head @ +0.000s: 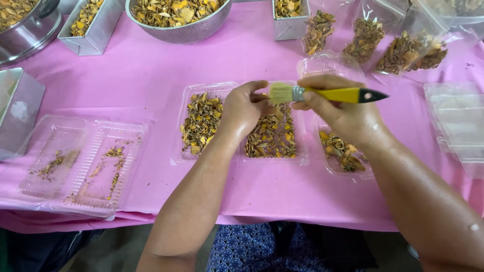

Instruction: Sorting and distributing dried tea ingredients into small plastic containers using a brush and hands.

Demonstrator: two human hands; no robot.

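right hand (348, 113) closed around yellow-handled paintbrush (322, 93), fingers wrapped on the handle near the metal band, dark handle tip pointing right, pale bristles pointing left toward the other hand. left hand (245, 108) loosely curled, fingers bent inward and together, fingertips just beside the bristles; cannot tell whether anything small is pinched there. both hovering over open clear plastic clamshell (189, 123) on pink tablecloth (151, 65), both halves filled with dried yellow-brown slices (201, 123). under the right wrist, another clear tray (367, 174) partly filled with the same slices. far left, nearly empty clamshell (83, 166) holding only crumbs. along the far edge, metal colander (176, 32), rectangular metal tins (93, 38) and filled clear bags (403, 53). stack of unused clear trays (456, 121) at the right.
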